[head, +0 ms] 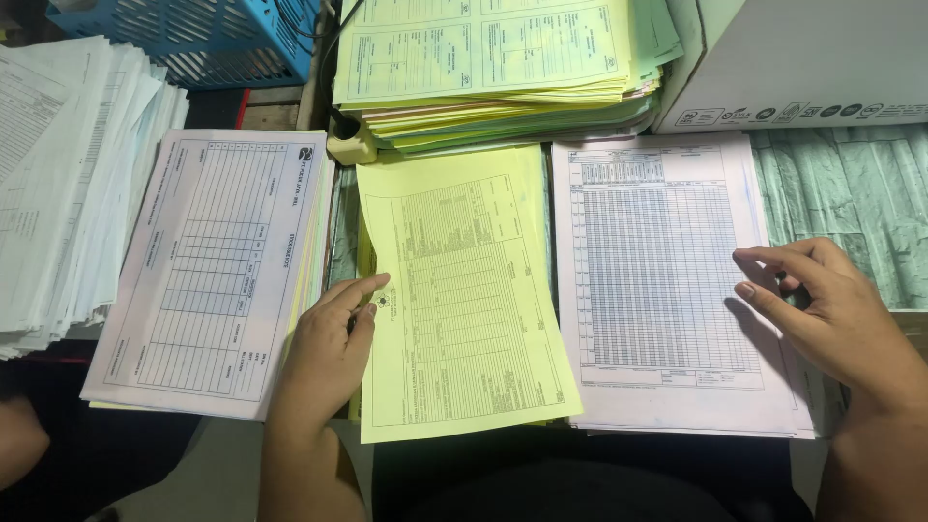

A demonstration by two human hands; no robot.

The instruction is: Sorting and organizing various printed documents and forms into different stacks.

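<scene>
My left hand (329,348) pinches the left edge of a yellow printed form (464,290), which lies slightly tilted on top of a thin yellow pile in the middle. My right hand (826,309) rests with spread fingers on the right edge of a white stack of gridded sheets (657,280), fingertips touching the top sheet. To the left of my left hand lies a pale pink stack of table forms (208,271).
A tall pile of yellow and green forms (493,68) stands at the back. A white cardboard box (802,63) sits at the back right, a blue plastic basket (203,39) at the back left, and a fanned heap of white papers (68,184) at far left.
</scene>
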